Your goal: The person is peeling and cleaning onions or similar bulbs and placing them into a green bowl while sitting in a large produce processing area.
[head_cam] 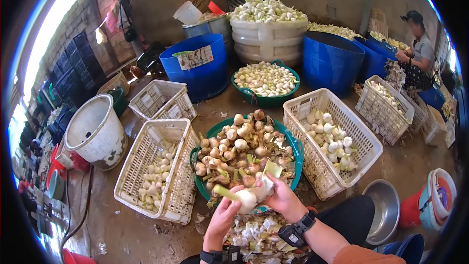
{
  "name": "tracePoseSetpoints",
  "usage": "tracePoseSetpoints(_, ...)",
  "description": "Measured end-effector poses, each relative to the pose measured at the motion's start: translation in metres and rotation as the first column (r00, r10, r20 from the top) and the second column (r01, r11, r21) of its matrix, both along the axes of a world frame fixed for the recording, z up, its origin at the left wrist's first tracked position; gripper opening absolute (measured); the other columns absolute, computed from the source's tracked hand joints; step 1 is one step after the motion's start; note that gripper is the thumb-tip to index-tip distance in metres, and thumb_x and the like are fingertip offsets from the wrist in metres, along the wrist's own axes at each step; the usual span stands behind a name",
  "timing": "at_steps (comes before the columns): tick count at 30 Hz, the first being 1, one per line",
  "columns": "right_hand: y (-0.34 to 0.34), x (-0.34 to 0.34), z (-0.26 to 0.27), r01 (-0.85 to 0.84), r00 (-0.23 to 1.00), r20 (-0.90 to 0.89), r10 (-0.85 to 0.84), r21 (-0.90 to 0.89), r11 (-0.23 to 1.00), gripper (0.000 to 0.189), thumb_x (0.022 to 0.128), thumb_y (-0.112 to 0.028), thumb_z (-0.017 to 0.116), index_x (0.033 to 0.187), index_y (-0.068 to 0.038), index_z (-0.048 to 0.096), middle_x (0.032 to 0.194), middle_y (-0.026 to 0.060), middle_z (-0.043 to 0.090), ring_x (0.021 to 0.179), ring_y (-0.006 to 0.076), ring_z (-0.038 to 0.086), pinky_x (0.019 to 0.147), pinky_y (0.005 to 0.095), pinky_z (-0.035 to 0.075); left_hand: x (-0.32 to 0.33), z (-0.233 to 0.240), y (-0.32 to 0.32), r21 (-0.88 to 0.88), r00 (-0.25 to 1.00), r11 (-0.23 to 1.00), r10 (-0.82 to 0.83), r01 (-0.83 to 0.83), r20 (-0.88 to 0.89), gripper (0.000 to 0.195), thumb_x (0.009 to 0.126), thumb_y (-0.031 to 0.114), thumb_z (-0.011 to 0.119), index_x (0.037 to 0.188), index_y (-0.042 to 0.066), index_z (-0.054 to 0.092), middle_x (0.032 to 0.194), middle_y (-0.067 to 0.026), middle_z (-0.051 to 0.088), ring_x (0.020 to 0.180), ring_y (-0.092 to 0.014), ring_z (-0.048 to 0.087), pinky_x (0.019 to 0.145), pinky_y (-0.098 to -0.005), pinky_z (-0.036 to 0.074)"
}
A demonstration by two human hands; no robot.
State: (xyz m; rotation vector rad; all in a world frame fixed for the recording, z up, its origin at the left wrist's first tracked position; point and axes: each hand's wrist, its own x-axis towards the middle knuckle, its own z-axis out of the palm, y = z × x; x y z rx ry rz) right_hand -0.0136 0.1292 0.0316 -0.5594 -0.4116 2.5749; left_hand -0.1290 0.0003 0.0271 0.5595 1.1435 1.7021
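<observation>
A white garlic bulb with a green stem (246, 201) is gripped by my left hand (226, 212), low in the middle of the view. My right hand (284, 196) holds a pale strip of garlic skin (272, 172) that runs up from the bulb's right side. Both hands are over the near edge of a green basin (298, 154) heaped with brown, unpeeled garlic bulbs (240, 145). Beneath my wrists lies a pile of peeled skins (262, 231).
White plastic crates holding peeled garlic flank the basin at left (183, 146) and right (351, 139). A steel bowl (383, 209) lies by my right knee. Behind stand a green basin of garlic (267, 80) and blue tubs (331, 62). A person (421, 51) sits far right.
</observation>
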Motion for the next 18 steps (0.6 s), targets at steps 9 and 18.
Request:
tracePoseSetpoints(9,-0.005,-0.002,0.029,-0.228,0.947,-0.167,0.274,0.251,0.941,0.023,0.093,-0.025,0.041,0.077,-0.008,0.044,0.059,-0.0018,0.039,0.050,0.0061,0.038,0.050,0.0205,0.035,-0.006,-0.004,-0.004,0.026,0.880,0.935,0.323,-0.354,0.348,0.028,0.093,0.021,0.039,0.114,0.002,0.040,0.097,-0.0123,0.054,0.088,-0.024,0.055,0.082,-0.0375,0.045)
tracePoseSetpoints(18,-0.043,0.014,-0.084,-0.786,0.595,0.745,0.300,0.618,0.024,0.028,0.087,-0.035,0.048,0.084,-0.007,0.049,0.075,0.0039,0.049,0.064,0.0136,0.048,0.056,0.0267,0.041,-0.018,-0.010,-0.016,-0.031,0.815,0.860,0.494,-0.509,0.303,0.023,0.093,0.018,0.042,0.111,0.005,0.043,0.079,-0.0046,0.049,0.066,-0.015,0.050,0.064,-0.0303,0.048)
